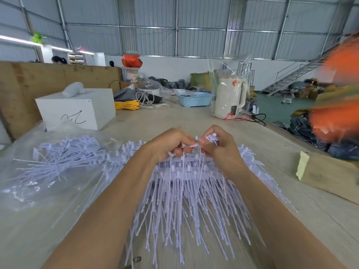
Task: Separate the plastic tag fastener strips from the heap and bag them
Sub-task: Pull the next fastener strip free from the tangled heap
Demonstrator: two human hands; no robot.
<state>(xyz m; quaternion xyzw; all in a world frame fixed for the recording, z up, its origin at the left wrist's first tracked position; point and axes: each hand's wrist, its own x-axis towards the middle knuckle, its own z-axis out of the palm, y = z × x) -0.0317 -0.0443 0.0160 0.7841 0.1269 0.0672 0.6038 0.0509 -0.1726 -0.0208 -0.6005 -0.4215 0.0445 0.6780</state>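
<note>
Step in hand: by my reading, pulling 1 strip free of the heap; bagging not yet done for this one
Left hand (171,145): fingers curled, pinching the left end of a small white strip head at the far edge of the heap; several thin tails run down from under its fingers
Right hand (219,145): fingers curled round the right end of the same piece, thumb and forefinger pinching it, a round nub showing above the knuckles
Held strip (191,146): bridges the gap between the 2 hands, head bar lying left to right, tails hanging toward the near side
Heap (186,200): directly below and nearer than both hands, on the table (320,220); long axis of the tails runs far to near, fanning out toward the viewer
Bag (44,171): clear plastic, left of the heap, already holding loose strips; its mouth cannot be made out
Key relation: bag lies left of the fingers, so the left hand is the nearer one to carry the freed strip across
Risk: tails look interlaced, so a lift may drag neighbours along
</note>
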